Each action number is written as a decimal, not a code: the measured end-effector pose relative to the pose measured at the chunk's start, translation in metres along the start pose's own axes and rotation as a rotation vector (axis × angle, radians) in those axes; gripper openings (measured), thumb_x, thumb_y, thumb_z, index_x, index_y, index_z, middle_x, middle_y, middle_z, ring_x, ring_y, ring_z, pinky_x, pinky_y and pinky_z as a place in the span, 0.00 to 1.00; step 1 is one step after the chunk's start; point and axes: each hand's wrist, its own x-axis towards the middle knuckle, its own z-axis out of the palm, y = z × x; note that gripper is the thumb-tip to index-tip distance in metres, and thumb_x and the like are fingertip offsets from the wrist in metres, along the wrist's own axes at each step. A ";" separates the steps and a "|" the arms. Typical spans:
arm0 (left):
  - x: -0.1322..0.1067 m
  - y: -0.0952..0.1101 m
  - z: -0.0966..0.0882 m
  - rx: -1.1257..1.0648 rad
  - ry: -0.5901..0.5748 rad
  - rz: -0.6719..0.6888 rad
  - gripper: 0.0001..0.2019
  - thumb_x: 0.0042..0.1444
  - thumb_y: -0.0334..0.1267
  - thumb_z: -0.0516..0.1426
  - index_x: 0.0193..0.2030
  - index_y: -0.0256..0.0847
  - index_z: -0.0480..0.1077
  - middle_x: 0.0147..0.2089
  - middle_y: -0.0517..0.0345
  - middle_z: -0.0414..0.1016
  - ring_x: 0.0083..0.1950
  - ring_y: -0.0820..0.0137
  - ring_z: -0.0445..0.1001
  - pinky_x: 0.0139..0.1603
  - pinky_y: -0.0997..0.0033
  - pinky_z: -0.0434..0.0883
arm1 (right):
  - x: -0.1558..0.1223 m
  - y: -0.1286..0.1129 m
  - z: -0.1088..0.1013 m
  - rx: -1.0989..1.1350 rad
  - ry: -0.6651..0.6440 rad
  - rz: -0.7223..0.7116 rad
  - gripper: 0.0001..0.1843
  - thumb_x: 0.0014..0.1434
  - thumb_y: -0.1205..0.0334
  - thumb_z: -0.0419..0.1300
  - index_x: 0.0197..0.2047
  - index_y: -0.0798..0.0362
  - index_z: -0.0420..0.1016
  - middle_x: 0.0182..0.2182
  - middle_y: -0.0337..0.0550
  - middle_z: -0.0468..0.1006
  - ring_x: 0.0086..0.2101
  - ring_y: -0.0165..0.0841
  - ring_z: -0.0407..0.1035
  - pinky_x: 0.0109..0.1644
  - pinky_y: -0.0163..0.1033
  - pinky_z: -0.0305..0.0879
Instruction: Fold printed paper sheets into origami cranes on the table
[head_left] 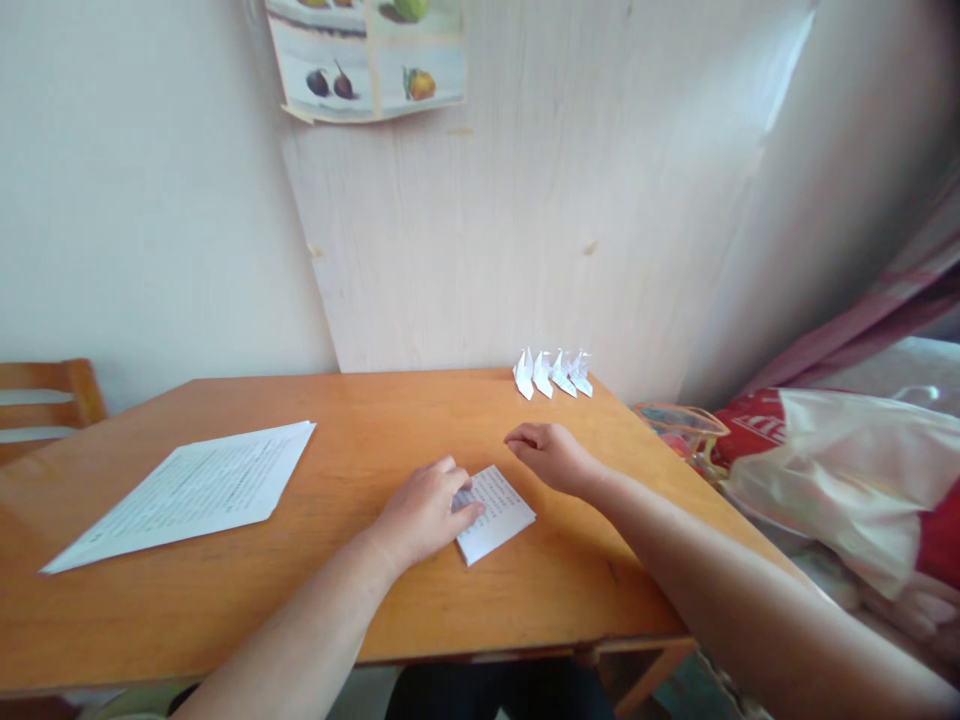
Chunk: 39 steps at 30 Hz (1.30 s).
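Observation:
A small folded square of printed paper (pixel 496 515) lies on the wooden table in front of me. My left hand (pixel 431 505) grips its left side, with the thumb on top and the fingers at the far left edge. Just beyond the paper's far right corner, my right hand (pixel 551 455) hovers apart from it. Its fingers are curled together, and nothing shows in them. Several folded paper cranes (pixel 561 374) stand in a row at the table's far edge, past my right hand.
A stack of printed sheets (pixel 202 485) lies on the table's left part. Behind the table (pixel 352 410) is a wall panel with a fruit picture (pixel 367 60). A chair (pixel 52 390) stands at the left, and bags (pixel 847 470) are heaped beyond the right edge.

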 end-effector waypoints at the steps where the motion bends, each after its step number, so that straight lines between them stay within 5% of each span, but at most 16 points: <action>1: -0.001 0.001 0.000 0.013 0.007 -0.025 0.12 0.57 0.47 0.62 0.41 0.42 0.76 0.39 0.53 0.72 0.40 0.63 0.73 0.39 0.66 0.64 | -0.002 0.000 0.002 -0.005 -0.002 -0.001 0.13 0.63 0.62 0.54 0.38 0.50 0.81 0.36 0.42 0.82 0.37 0.35 0.73 0.41 0.37 0.63; 8: -0.005 0.004 0.001 0.091 0.018 -0.085 0.12 0.58 0.49 0.61 0.36 0.42 0.74 0.36 0.54 0.70 0.36 0.63 0.71 0.35 0.66 0.61 | -0.025 -0.015 0.015 -0.197 -0.146 0.016 0.10 0.64 0.57 0.55 0.42 0.49 0.77 0.31 0.42 0.81 0.29 0.33 0.71 0.30 0.36 0.53; 15: -0.004 -0.004 -0.009 -0.110 -0.009 -0.049 0.07 0.59 0.34 0.56 0.39 0.43 0.76 0.39 0.55 0.73 0.41 0.65 0.73 0.41 0.68 0.66 | -0.036 -0.025 0.016 -0.391 -0.288 -0.098 0.10 0.67 0.55 0.53 0.43 0.50 0.72 0.32 0.48 0.81 0.29 0.37 0.71 0.31 0.39 0.48; 20: -0.007 -0.013 -0.014 -0.282 -0.078 -0.029 0.11 0.58 0.30 0.53 0.41 0.44 0.76 0.42 0.57 0.74 0.45 0.66 0.74 0.46 0.69 0.68 | -0.035 -0.022 0.015 -0.336 -0.295 -0.084 0.09 0.66 0.56 0.53 0.41 0.50 0.72 0.31 0.46 0.80 0.29 0.35 0.71 0.30 0.38 0.49; 28: -0.009 -0.014 -0.027 -0.271 -0.264 -0.011 0.10 0.59 0.31 0.53 0.39 0.43 0.75 0.43 0.58 0.73 0.45 0.67 0.73 0.48 0.70 0.69 | -0.034 -0.017 -0.001 -0.101 -0.235 -0.061 0.07 0.65 0.62 0.54 0.38 0.50 0.73 0.30 0.40 0.77 0.29 0.31 0.69 0.31 0.35 0.57; 39: -0.010 -0.003 -0.045 -0.234 -0.392 0.051 0.14 0.55 0.27 0.54 0.44 0.45 0.76 0.46 0.58 0.71 0.48 0.67 0.71 0.53 0.68 0.68 | -0.049 -0.043 -0.003 0.033 -0.417 -0.438 0.10 0.62 0.69 0.59 0.45 0.50 0.78 0.41 0.43 0.78 0.41 0.33 0.70 0.47 0.38 0.65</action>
